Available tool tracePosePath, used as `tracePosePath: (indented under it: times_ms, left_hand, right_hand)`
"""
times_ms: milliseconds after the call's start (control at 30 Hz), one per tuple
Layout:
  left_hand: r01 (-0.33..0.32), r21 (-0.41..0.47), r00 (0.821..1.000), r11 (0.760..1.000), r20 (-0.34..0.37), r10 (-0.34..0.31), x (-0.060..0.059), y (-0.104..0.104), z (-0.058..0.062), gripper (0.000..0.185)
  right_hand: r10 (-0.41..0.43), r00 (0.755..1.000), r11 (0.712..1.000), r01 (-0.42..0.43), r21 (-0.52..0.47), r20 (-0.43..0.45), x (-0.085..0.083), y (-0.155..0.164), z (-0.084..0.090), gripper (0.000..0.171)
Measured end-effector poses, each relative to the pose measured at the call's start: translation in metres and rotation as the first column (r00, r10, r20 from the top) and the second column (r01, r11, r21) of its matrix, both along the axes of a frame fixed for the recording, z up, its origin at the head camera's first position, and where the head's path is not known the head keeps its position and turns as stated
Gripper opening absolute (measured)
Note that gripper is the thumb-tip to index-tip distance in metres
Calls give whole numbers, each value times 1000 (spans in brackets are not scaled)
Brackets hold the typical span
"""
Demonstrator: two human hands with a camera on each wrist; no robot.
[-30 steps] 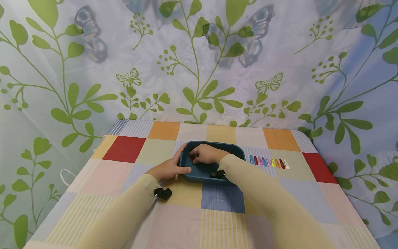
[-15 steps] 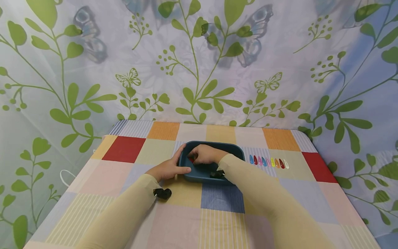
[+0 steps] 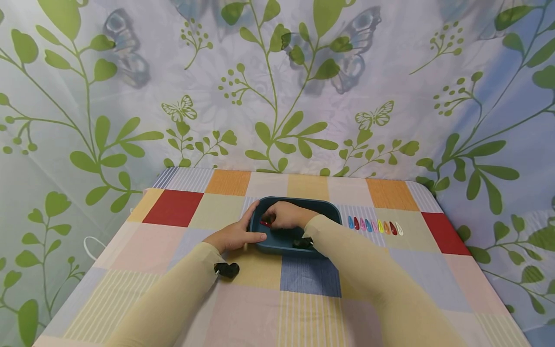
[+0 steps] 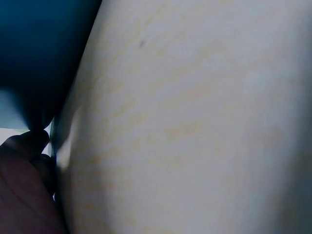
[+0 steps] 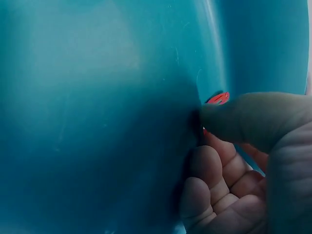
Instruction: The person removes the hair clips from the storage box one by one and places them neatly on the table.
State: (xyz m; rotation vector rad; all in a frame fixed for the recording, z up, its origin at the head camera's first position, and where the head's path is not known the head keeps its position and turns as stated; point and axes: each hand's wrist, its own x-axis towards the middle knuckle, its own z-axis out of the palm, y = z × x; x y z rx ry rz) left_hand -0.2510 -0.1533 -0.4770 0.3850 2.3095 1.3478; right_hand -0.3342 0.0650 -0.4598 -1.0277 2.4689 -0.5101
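Right hand (image 3: 287, 215) is pinching a red clip (image 3: 265, 223) at frame centre inside the blue tray (image 3: 323, 205), while left hand (image 3: 234, 235) is bracing its rim, fingers extended.

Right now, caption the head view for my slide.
Right hand pinches a red hair clip inside the blue tray; left hand steadies its edge.
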Motion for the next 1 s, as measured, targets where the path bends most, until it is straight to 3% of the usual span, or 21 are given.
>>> tracePosePath:
  times_ms: [1000]
  left_hand:
    - [3, -25, 1000, 1000, 0, -3, -2, -2, -2, 109]
  right_hand:
    - [104, 995, 994, -104, 17, 2, -3, 2, 0, 46]
